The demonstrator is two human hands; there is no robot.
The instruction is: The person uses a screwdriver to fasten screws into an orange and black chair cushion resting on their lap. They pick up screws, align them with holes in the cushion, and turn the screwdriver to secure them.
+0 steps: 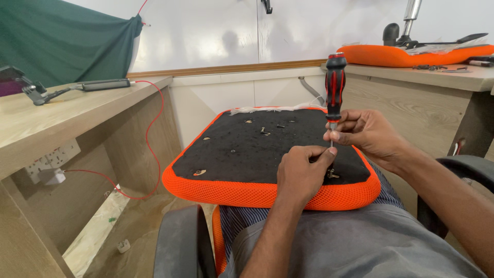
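An upturned seat cushion (pixel 242 149) with a black underside and orange mesh edge rests on my lap. My right hand (pixel 368 136) pinches the metal shaft of an upright screwdriver with a red and black handle (pixel 335 82). The tip stands on a screw (pixel 332 174) near the cushion's front right corner. My left hand (pixel 301 172) rests on the cushion with its fingers steadying the shaft just above that screw. Loose screws (pixel 265 131) lie further back on the black surface.
A wooden desk (pixel 62 110) at the left carries a long grey tool (pixel 77 87); a red cable (pixel 149 149) hangs beside it down to a wall socket (pixel 51 157). Another orange seat (pixel 411 54) lies on the desk at the back right. Black chair armrests (pixel 180 242) flank me.
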